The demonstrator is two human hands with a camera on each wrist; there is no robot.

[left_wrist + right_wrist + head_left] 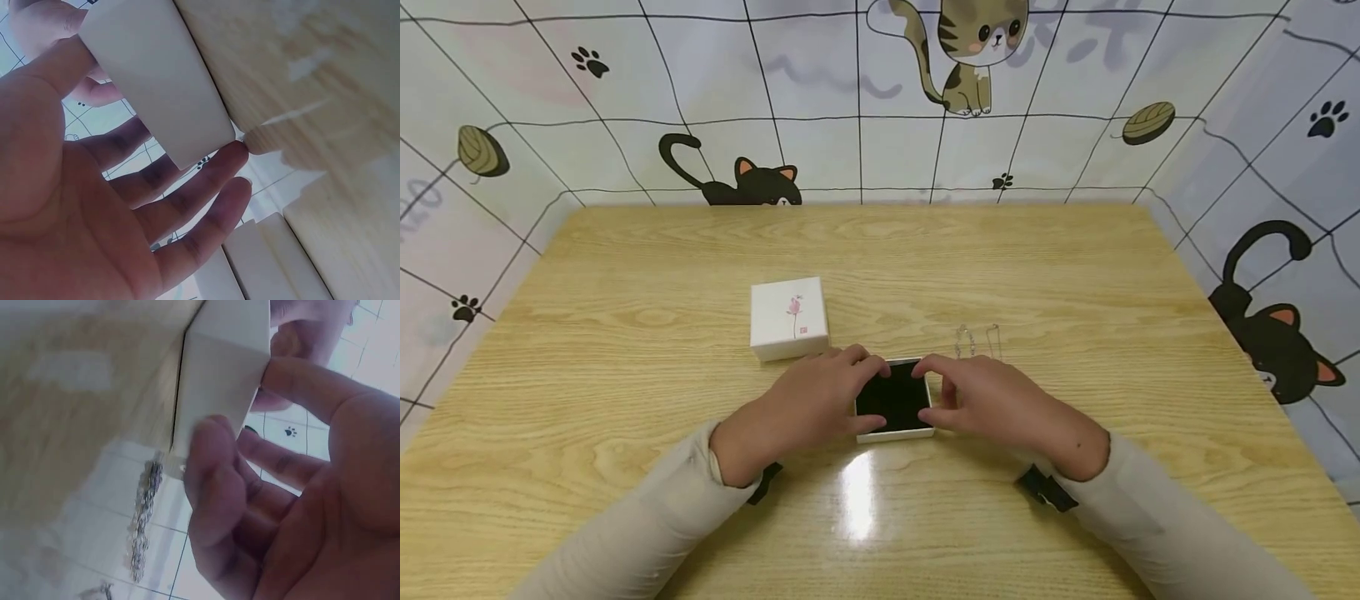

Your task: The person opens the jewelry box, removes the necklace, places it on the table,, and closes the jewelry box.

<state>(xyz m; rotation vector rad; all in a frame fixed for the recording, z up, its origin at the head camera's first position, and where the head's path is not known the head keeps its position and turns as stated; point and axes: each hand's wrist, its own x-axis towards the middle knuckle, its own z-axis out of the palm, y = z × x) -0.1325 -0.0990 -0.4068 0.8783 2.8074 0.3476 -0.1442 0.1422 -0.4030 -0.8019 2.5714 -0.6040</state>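
A small white box base [895, 435] holds a black insert [897, 398] and lies between both hands. My left hand [808, 396] reaches over its left end, thumb at the near edge and index fingertip at the far edge. The left wrist view shows the remaining fingers [187, 194] along the white side wall [159, 81]. From the right, my right hand [996, 400] spans the other end with thumb and bent index at the insert's border. Its lower fingers [215, 481] curl beside the box wall [219, 381] in the right wrist view.
A white lid [787, 317] with a pink flower print sits behind the left hand. Beyond the right hand lie a beaded bracelet [965, 340] and a thin chain [993, 340]. The wooden table [880, 250] meets a cat-patterned backdrop [857, 100] at its far edge.
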